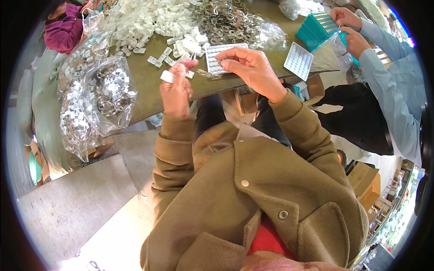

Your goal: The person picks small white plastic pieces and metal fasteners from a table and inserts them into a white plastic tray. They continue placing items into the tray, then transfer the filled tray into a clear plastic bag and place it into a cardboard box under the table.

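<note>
White plastic piece (167,76) up in the left hand (176,88), just above the counter's (144,97) near edge!
There it is, pinched between the left hand's thumb and fingers, while the right hand (248,67) hovers over a white compartment tray (210,56), thumb and fingertips drawn together; whether they grip anything small, I can't tell from here. A little metal cluster (208,74) lies by the tray's near edge, loose white pieces (156,60) are scattered to the left, and behind rise a big white heap (149,20) and a heap of metal parts (224,22). Over on the right, a co-worker in blue sleeves (368,63) handles a teal tray stack (316,31).
</note>
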`<state>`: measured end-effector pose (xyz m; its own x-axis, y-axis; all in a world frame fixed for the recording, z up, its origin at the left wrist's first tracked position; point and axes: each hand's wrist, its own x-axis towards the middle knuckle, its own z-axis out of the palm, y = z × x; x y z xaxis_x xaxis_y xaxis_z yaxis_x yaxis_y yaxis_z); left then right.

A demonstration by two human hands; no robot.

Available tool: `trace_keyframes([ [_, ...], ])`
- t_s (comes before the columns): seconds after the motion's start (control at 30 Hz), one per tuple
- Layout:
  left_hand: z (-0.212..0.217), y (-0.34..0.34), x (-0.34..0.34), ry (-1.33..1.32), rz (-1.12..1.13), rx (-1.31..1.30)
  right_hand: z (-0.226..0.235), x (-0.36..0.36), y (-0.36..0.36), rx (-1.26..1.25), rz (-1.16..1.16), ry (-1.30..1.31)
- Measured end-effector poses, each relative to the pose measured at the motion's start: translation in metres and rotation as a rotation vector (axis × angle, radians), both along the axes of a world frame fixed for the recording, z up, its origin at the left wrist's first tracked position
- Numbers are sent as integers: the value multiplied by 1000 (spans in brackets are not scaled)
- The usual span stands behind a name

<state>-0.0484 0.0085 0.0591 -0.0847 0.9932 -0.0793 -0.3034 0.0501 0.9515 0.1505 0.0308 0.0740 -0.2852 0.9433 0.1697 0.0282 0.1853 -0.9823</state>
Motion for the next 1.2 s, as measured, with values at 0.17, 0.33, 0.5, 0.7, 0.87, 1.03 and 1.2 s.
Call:
trace_keyframes([
  [0.17, 10, -15, 14, 227, -214, 175, 0, 5, -6, 101, 27, -190],
  [0.33, 4, -13, 27, 107, -274, -102, 2, 6, -10, 82, -19, -199],
  [0.5, -1, -14, 28, -193, -344, -279, -2, 8, -12, -31, 15, -59],
  [0.7, -4, -10, 17, -553, -412, -463, -5, 11, -14, -87, 121, 64],
  [0.87, -4, -10, 7, -683, -535, -458, 6, 18, -13, 67, 146, -130],
  [1.03, -5, -13, 17, -435, -392, -360, 10, 18, -13, 378, -74, -291],
  [1.2, -8, -16, 32, -138, -188, -152, -5, 10, -19, -119, -52, 1],
])
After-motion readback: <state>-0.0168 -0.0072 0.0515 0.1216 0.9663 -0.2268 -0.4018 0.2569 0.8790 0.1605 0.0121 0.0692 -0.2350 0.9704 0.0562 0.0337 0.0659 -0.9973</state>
